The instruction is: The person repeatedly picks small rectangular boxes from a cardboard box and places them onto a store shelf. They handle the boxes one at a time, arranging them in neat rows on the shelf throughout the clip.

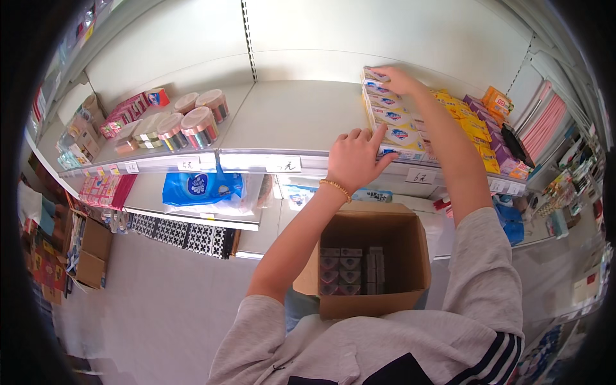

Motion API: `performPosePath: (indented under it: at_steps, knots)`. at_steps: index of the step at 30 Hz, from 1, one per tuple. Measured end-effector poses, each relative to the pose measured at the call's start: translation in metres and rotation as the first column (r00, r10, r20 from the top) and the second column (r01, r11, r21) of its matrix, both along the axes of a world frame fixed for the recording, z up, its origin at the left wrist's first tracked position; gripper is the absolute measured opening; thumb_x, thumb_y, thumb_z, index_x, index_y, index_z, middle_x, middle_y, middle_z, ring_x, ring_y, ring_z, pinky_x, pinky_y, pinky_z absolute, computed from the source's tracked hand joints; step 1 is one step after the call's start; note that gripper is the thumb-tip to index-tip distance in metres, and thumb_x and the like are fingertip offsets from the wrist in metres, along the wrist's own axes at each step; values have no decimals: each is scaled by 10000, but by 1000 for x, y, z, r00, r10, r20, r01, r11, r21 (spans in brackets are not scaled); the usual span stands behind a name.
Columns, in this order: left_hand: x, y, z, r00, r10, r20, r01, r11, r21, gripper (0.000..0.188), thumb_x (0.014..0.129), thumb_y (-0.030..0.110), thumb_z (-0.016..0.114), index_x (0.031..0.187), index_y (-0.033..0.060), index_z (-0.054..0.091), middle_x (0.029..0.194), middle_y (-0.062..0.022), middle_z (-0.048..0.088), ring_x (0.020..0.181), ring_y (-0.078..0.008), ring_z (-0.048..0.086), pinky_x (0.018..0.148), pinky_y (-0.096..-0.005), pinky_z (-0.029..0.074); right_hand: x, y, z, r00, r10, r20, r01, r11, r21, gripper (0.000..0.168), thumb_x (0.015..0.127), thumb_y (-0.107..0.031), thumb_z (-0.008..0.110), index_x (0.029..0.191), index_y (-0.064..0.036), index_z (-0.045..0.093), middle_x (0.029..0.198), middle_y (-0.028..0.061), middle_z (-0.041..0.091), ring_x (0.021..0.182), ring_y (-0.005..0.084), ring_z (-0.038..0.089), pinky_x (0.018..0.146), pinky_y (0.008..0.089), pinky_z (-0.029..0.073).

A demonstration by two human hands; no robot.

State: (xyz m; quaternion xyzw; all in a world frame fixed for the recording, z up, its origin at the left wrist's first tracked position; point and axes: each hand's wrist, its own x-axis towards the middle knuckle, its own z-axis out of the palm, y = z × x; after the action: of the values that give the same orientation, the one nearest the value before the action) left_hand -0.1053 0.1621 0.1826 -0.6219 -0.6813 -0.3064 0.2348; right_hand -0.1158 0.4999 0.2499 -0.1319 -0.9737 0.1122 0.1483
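Observation:
A row of white-and-yellow Safeguard soap boxes (398, 135) runs from the shelf's front edge towards the back panel. My right hand (400, 81) reaches over the row, its fingers on the rearmost box (374, 73); whether they grip it is hidden. At the front end, my left hand (355, 156) lies against the left side of the row, index finger and thumb spread and touching the nearest boxes. Below my arms, an open cardboard carton (373, 308) holds several small boxes (350, 276) stacked at its bottom.
Yellow packets (469, 122) and purple boxes (498, 139) stand right of the soap. Clear tubs of coloured items (199, 126) sit on the left of the white shelf (293, 113). Price cards line its front lip. A blue wipes pack (197, 188) lies on the shelf below.

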Motion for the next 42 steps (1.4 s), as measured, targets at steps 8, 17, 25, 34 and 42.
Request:
performPosePath:
  at_steps: [8, 17, 25, 34, 42]
  knots:
    - [3, -5, 4, 1000, 7, -3, -7, 999, 43, 586, 939, 500, 633, 1359, 96, 572, 874, -54, 684, 884, -251, 683, 756, -398, 541, -8, -8, -10, 975, -157, 160, 159, 987, 2, 687, 832, 95, 439, 1443, -192, 568, 1434, 142, 577, 1227, 313, 594, 983, 407, 504]
    - [5, 1, 6, 1000, 11, -3, -11, 1000, 12, 581, 945, 530, 610, 1346, 110, 582, 919, -90, 716, 912, -286, 697, 771, -419, 556, -1, -15, 0, 966, -208, 153, 166, 954, 248, 676, 841, 3, 539, 1494, -168, 492, 1385, 227, 585, 1174, 392, 609, 1001, 449, 491]
    - [-5, 0, -5, 994, 106, -38, -107, 994, -8, 586, 940, 652, 543, 1322, 213, 612, 854, -119, 733, 829, -333, 724, 747, -459, 580, 121, -176, 4, 835, 91, -542, 63, 964, 259, 504, 911, -33, 533, 1415, -35, 529, 1351, 232, 580, 1281, 361, 532, 1104, 418, 406]
    - [51, -26, -16, 982, -185, -42, 184, 875, 448, 351, 884, 196, 724, 1182, 44, 618, 1186, -201, 621, 1102, -376, 601, 956, -454, 469, 308, -317, -171, 977, -97, 188, 186, 818, -544, 601, 1025, -554, 467, 1356, -69, 597, 1179, 207, 698, 1105, 399, 649, 982, 446, 494]
    - [124, -2, -180, 882, -378, 281, 470, 665, -581, 204, 918, 216, 608, 1053, 92, 695, 1029, -102, 710, 961, -364, 677, 841, -443, 560, 307, -381, -239, 896, -88, 436, 315, 818, -482, 552, 1002, -510, 477, 848, -68, 768, 850, 191, 730, 813, 400, 707, 752, 504, 564]
